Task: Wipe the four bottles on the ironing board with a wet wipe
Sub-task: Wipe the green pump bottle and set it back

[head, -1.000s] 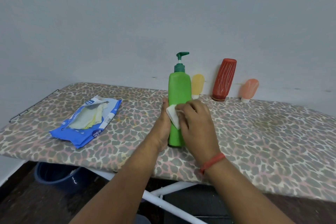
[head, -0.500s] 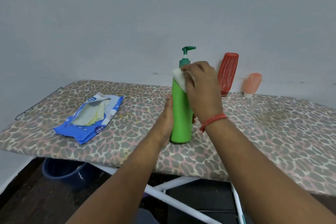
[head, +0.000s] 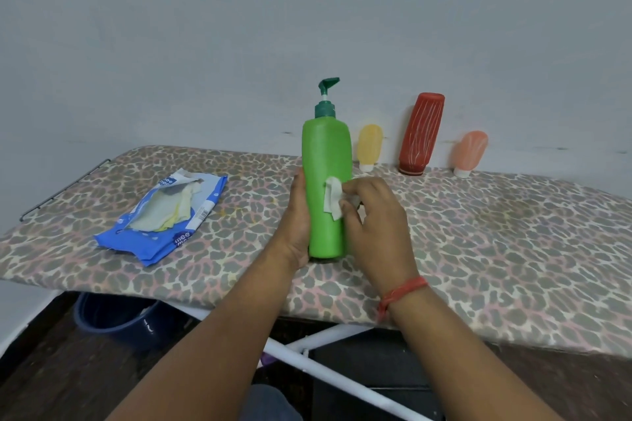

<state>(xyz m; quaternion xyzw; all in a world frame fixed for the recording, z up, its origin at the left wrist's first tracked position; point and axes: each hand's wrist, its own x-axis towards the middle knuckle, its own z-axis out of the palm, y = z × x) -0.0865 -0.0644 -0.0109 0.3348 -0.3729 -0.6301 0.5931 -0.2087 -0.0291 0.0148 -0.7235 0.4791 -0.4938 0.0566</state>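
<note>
Fingers: those of the right hand [head: 374, 225] are pinched shut on a white wet wipe [head: 332, 198], pressing it to the front of the green pump bottle [head: 326, 188].
Left hand [head: 297, 225]: curled around the bottle's left side, palm flat against it, steadying it.
Green pump bottle: upright near the front of the ironing board [head: 478, 249], long axis vertical, dark green nozzle aimed up and right.
Back row: yellow bottle [head: 369, 146], red bottle [head: 421, 134] and pink bottle [head: 470, 153] stand cap-down by the wall, the red and pink leaning right.
Wipe pack [head: 164, 215]: blue, torn open, lying flat on the board well left of the hands.
</note>
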